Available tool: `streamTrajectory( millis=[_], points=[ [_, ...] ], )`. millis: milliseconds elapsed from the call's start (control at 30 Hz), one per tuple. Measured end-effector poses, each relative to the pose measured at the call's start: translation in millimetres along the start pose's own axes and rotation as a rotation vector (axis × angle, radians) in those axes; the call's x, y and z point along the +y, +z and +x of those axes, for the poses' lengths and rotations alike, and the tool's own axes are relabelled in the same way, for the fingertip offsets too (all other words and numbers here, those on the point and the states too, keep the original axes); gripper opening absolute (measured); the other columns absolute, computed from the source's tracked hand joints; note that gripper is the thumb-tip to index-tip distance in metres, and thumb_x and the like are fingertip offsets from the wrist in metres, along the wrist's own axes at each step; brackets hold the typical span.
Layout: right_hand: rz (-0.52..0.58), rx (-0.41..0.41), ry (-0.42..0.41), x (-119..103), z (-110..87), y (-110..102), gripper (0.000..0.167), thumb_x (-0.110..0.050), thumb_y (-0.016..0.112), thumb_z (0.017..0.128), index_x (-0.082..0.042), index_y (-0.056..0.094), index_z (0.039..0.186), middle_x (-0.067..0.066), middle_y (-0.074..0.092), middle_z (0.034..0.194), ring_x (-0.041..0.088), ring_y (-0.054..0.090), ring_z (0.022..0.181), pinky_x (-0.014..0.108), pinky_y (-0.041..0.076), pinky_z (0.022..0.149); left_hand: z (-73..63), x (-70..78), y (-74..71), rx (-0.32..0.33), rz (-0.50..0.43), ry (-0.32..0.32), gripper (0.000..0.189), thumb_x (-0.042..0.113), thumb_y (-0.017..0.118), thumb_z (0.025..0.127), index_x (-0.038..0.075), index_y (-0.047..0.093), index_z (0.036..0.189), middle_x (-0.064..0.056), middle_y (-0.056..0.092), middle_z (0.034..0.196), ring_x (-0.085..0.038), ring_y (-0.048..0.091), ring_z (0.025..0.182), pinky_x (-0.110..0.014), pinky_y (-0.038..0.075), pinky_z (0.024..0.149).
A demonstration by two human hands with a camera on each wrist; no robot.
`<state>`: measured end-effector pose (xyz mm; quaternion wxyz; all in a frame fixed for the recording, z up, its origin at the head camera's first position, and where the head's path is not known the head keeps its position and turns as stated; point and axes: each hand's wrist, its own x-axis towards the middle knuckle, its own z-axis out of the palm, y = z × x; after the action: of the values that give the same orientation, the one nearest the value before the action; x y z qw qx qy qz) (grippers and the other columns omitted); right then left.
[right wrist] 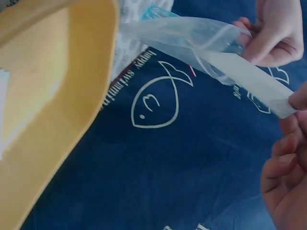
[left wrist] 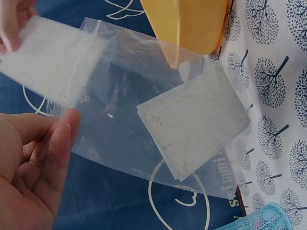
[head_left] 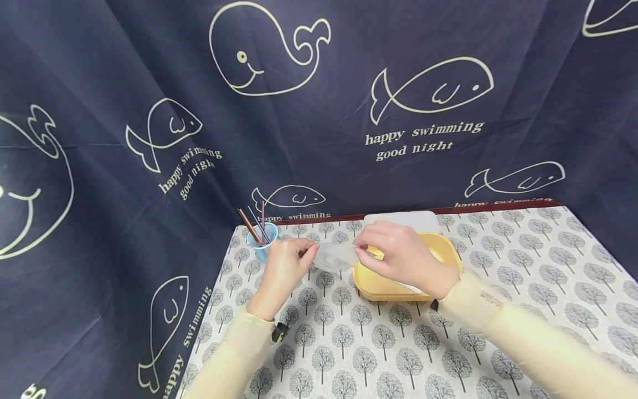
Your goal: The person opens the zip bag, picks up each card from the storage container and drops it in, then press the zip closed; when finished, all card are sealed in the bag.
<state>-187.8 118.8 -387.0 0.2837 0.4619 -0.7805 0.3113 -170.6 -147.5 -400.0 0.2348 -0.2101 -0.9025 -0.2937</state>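
My left hand pinches the open edge of a clear zip bag, which hangs over the table. Inside the bag, toward its bottom, lies a small stack of pale cards with printed ornamental borders. My right hand holds a flat white piece, paper-like, by its outer end. The piece's other end reaches in through the mouth of the bag. In the right wrist view the white piece tilts between the two hands, and the bag's mouth gapes around it.
A yellow plastic basin stands beneath my right hand, with something white inside. Behind it lies a flat white panel. At the back left is a light-blue mesh cup holding several thin sticks. A dark blue curtain hangs behind the table.
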Motion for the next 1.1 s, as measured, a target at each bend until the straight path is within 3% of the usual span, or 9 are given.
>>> streamTrajectory(
  millis=[367,567,767,1100],
  points=[
    [-0.06,-0.17,0.163,-1.1,-1.4,24.8,0.004,-0.017,0.077,0.091,-0.016,0.079,0.093,-0.007,0.068,0.094,0.013,0.064,0.086,0.033,0.057,0.075,1.5,1.8,1.1,0.005,0.01,0.02,0.01,0.006,0.077,0.093,0.008,0.083,0.086,0.0,0.076,0.073,-0.001,0.063,0.052,-0.015,0.051,0.052],
    [-0.036,-0.245,0.221,2.0,3.9,36.9,0.006,-0.019,0.082,0.092,-0.015,0.083,0.096,0.003,0.065,0.116,0.021,0.061,0.109,0.038,0.054,0.094,1.6,4.2,1.0,-0.011,0.009,0.017,0.009,0.006,0.077,0.094,0.007,0.083,0.087,0.002,0.074,0.069,-0.001,0.061,0.051,-0.014,0.049,0.05],
    [-0.031,-0.384,0.213,4.7,13.5,43.9,0.006,-0.018,0.081,0.093,-0.015,0.083,0.098,0.009,0.067,0.128,0.026,0.062,0.12,0.042,0.053,0.101,2.1,5.6,2.1,-0.003,0.017,0.022,0.01,0.004,0.076,0.093,0.007,0.083,0.086,0.0,0.075,0.07,-0.002,0.064,0.051,-0.015,0.051,0.051],
    [-0.056,-0.503,0.163,3.5,25.5,46.0,0.006,-0.013,0.082,0.091,-0.016,0.083,0.095,0.009,0.072,0.118,0.027,0.067,0.111,0.042,0.055,0.099,2.3,6.0,3.9,-0.003,0.027,0.042,0.012,0.006,0.075,0.094,0.008,0.082,0.084,0.001,0.075,0.07,-0.003,0.064,0.052,-0.015,0.051,0.053]
  ],
)
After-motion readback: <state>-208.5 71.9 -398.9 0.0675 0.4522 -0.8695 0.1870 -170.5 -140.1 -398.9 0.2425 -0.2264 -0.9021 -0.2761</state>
